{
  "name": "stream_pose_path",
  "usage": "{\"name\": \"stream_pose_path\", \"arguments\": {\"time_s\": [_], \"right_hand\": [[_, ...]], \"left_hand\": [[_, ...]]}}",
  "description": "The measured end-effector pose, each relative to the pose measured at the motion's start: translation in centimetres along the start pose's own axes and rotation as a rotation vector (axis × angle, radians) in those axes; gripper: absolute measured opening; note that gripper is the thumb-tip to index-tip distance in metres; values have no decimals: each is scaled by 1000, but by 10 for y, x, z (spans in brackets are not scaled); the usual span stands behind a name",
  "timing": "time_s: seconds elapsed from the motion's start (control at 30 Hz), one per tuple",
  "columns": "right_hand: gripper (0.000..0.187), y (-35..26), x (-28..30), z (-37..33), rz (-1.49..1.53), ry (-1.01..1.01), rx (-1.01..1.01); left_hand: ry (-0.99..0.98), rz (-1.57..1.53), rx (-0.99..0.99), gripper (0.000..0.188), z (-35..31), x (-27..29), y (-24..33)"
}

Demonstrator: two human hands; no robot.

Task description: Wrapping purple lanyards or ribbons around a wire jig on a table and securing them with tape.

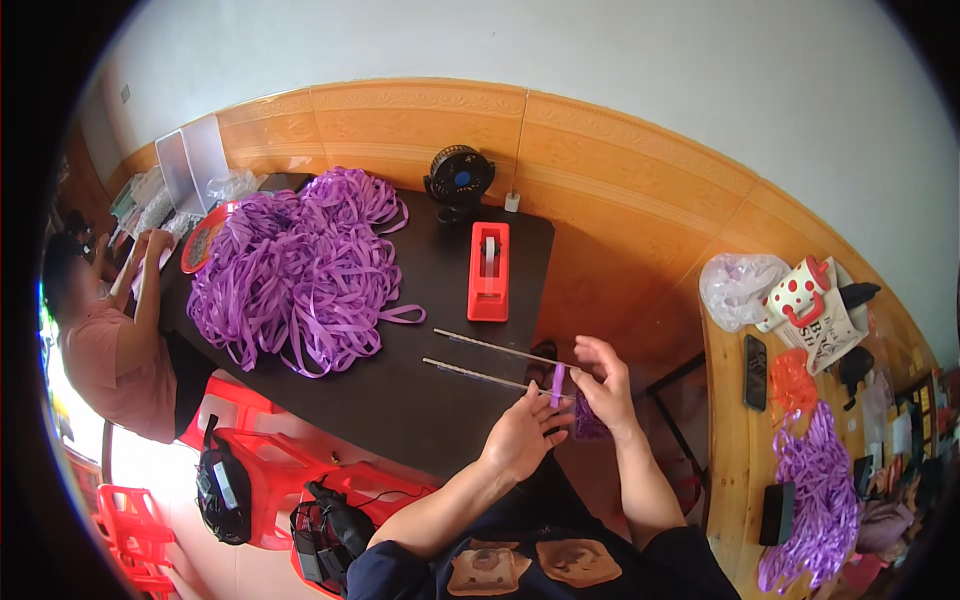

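Two thin metal rods, the far rod and the near rod, point left over the dark table, side by side with a gap between them. A short band of purple ribbon spans them close to their right ends. My left hand is palm up at the near rod, thumb by the band and fingers stretched apart. My right hand is at the right end of the far rod, thumb near the ribbon and fingers spread. More purple ribbon hangs below, partly hidden by my hands.
A large heap of purple ribbon covers the left of the table. Beyond the rods stand a red tape dispenser and black fan. Another person sits left. A wooden table with more ribbon stands right.
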State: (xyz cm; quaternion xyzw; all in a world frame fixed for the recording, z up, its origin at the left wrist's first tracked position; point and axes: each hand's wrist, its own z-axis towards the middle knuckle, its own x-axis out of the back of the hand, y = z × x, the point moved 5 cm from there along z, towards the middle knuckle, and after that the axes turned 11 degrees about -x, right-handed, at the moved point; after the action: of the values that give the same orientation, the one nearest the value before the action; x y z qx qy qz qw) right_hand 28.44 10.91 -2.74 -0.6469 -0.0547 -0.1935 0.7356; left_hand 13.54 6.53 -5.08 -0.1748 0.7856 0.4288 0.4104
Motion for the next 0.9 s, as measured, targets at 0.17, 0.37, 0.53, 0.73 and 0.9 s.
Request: {"name": "stream_pose_path", "arguments": {"time_s": [0.17,0.37,0.53,0.73,0.9], "right_hand": [[31,-61,-5,17,-594,-181,465],[22,-72,-30,38,-857,-427,684],[19,-74,-37,49,-740,-332,726],[16,-63,-30,53,-539,-698,272],[18,-70,-40,50,-746,-781,251]], "left_hand": [[11,9,-2,64,-1,3,1],[-11,15,-4,63,3,0,-1],[1,7,4,59,1,4,-4],[8,14,-6,58,1,1,-2],[23,18,-6,58,2,3,-1]]}}
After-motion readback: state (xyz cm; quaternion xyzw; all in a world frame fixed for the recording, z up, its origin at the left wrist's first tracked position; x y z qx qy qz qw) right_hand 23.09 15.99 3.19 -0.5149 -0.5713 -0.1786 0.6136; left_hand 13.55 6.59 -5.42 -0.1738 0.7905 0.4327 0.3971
